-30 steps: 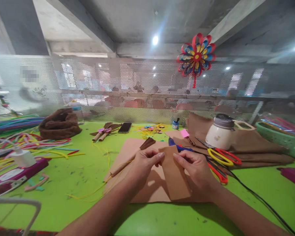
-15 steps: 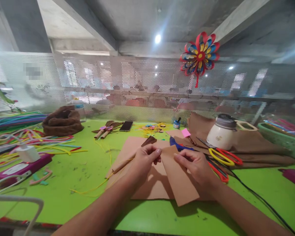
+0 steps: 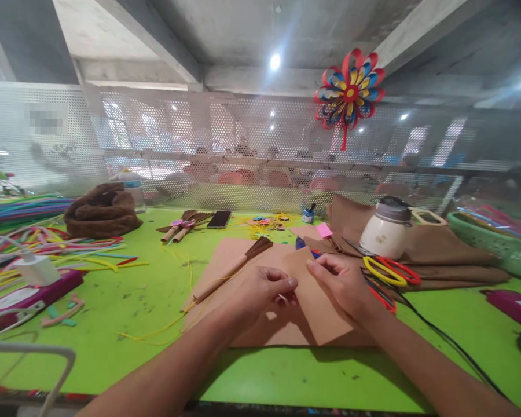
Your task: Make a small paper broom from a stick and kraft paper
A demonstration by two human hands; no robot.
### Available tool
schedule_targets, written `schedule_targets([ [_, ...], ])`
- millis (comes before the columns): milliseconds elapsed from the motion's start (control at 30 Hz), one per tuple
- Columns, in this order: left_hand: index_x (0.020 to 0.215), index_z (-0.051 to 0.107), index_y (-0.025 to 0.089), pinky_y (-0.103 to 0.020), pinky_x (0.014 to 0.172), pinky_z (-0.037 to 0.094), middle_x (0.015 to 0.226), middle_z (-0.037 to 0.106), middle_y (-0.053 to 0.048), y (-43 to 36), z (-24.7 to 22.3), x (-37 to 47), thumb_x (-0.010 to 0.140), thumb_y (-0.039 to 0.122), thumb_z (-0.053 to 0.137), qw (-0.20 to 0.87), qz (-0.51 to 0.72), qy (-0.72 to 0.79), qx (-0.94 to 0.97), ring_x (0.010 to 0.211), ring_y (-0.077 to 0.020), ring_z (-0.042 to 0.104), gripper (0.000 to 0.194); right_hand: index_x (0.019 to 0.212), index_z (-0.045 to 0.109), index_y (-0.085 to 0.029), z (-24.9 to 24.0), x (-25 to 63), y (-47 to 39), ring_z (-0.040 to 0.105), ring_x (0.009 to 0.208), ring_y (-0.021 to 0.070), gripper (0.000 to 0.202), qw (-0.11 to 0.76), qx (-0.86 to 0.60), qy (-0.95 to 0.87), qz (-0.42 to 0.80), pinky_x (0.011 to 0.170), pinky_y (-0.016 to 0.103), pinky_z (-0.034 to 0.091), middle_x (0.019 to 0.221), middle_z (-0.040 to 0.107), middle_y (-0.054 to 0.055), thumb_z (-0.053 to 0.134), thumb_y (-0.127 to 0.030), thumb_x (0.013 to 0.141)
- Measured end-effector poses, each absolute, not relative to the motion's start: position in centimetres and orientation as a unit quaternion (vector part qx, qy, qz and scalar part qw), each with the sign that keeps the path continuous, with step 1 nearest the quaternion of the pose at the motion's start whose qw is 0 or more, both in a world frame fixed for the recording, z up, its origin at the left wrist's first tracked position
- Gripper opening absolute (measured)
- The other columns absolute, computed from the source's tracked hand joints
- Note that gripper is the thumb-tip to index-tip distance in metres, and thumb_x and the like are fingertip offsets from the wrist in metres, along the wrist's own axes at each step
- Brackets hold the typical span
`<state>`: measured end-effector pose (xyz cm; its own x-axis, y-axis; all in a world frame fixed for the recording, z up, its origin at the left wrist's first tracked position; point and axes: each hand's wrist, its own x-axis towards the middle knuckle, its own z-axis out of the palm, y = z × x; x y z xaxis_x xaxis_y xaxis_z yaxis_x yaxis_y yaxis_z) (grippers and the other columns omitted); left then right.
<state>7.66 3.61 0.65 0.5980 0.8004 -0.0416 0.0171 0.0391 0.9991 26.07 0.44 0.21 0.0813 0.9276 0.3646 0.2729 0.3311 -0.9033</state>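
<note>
My right hand (image 3: pixel 341 284) is closed on a brown paper strip (image 3: pixel 323 310), thumb on its front face near the upper right edge. The strip is tilted, its lower end above a larger brown paper sheet (image 3: pixel 230 255). My left hand (image 3: pixel 264 292) is pinched, thumb and forefinger at the strip's left edge; its other fingers curl partly out of sight. Left of that hand, a rolled paper stick (image 3: pixel 219 282) with a dark brown fringed end lies across the sheet. A yellow string (image 3: pixel 156 337) trails from near its lower end.
Scissors with yellow and red handles (image 3: pixel 386 272) lie right of my right hand, before a white jug (image 3: pixel 384 231) and folded brown cloth or paper (image 3: pixel 455 255). Two similar rolled pieces (image 3: pixel 180 229) and a phone (image 3: pixel 219 219) lie farther back. Coloured strips (image 3: pixel 104 262) spread left.
My left hand has moved down and slightly right along the strip's edge, uncovering more of the rolled stick. The strip's lower end has risen slightly. The view has shifted a little.
</note>
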Motion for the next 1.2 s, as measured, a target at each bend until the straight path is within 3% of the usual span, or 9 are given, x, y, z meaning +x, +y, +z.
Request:
schedule_targets([
  [133,0.062,0.061,0.011,-0.023,0.056,0.038,0.059,0.062,-0.003,3.4,0.7,7.7,0.074,0.033,0.064,0.635,0.320,0.307,0.633,0.052,-0.0091,0.050,0.026,0.065,0.056,-0.015,0.5,26.0,0.4,0.041,0.055,0.0106,0.033,0.541,-0.492,-0.609,0.308,0.051,0.023,0.036,0.058,0.048,-0.002,0.060,-0.045,0.078],
  [300,0.075,0.059,0.013,-0.024,0.053,0.037,0.065,0.061,-0.002,3.6,0.7,7.6,0.075,0.043,0.064,0.678,0.292,0.306,0.601,0.052,-0.0093,0.050,0.030,0.067,0.057,-0.015,1.0,26.0,0.1,0.044,0.056,0.0108,0.030,0.523,-0.487,-0.615,0.333,0.052,0.023,0.037,0.060,0.051,-0.001,0.060,-0.043,0.077],
  [533,0.060,0.054,0.014,-0.024,0.053,0.035,0.054,0.056,0.000,4.1,0.4,7.5,0.074,0.042,0.064,0.615,0.347,0.314,0.634,0.050,-0.0093,0.047,0.033,0.066,0.056,-0.015,0.8,25.8,0.2,0.043,0.054,0.0100,0.031,0.510,-0.488,-0.618,0.345,0.050,0.023,0.035,0.059,0.051,-0.002,0.061,-0.043,0.076],
  [700,0.075,0.057,0.013,-0.022,0.054,0.036,0.066,0.058,-0.001,3.9,0.5,7.2,0.077,0.041,0.063,0.678,0.324,0.283,0.596,0.057,-0.0088,0.051,0.028,0.067,0.053,-0.015,0.7,26.1,0.5,0.040,0.052,0.0089,0.031,0.511,-0.475,-0.618,0.363,0.049,0.022,0.033,0.057,0.047,-0.004,0.060,-0.044,0.077],
  [800,0.079,0.057,0.014,-0.021,0.055,0.037,0.071,0.056,0.000,4.1,0.8,6.8,0.074,0.037,0.067,0.678,0.338,0.272,0.593,0.059,-0.0082,0.052,0.026,0.064,0.051,-0.015,0.8,26.2,0.4,0.036,0.052,0.0081,0.032,0.478,-0.476,-0.647,0.355,0.047,0.021,0.030,0.056,0.043,-0.005,0.060,-0.043,0.078],
  [1000,0.063,0.057,0.015,-0.023,0.048,0.032,0.054,0.050,0.003,4.3,1.7,6.4,0.069,0.038,0.067,0.595,0.234,0.289,0.713,0.048,-0.0088,0.044,0.026,0.063,0.058,-0.014,1.3,26.1,-0.1,0.041,0.057,0.0096,0.029,0.363,-0.469,-0.726,0.349,0.051,0.022,0.032,0.060,0.049,-0.002,0.060,-0.039,0.078],
  [1133,0.053,0.051,0.016,-0.022,0.050,0.030,0.049,0.046,0.005,4.4,2.4,6.2,0.067,0.035,0.066,0.535,0.275,0.337,0.724,0.048,-0.0076,0.039,0.028,0.090,0.066,-0.017,1.6,26.7,0.0,0.054,0.071,0.0154,0.027,0.325,-0.433,-0.724,0.426,0.062,0.025,0.043,0.077,0.062,0.002,0.062,-0.039,0.076],
  [1200,0.050,0.047,0.017,-0.023,0.050,0.030,0.047,0.044,0.005,4.7,2.6,5.9,0.066,0.033,0.064,0.513,0.303,0.371,0.713,0.047,-0.0077,0.037,0.029,0.108,0.062,-0.019,1.5,27.4,0.2,0.058,0.077,0.0173,0.040,0.315,-0.416,-0.721,0.455,0.068,0.028,0.046,0.085,0.065,0.004,0.067,-0.037,0.073],
])
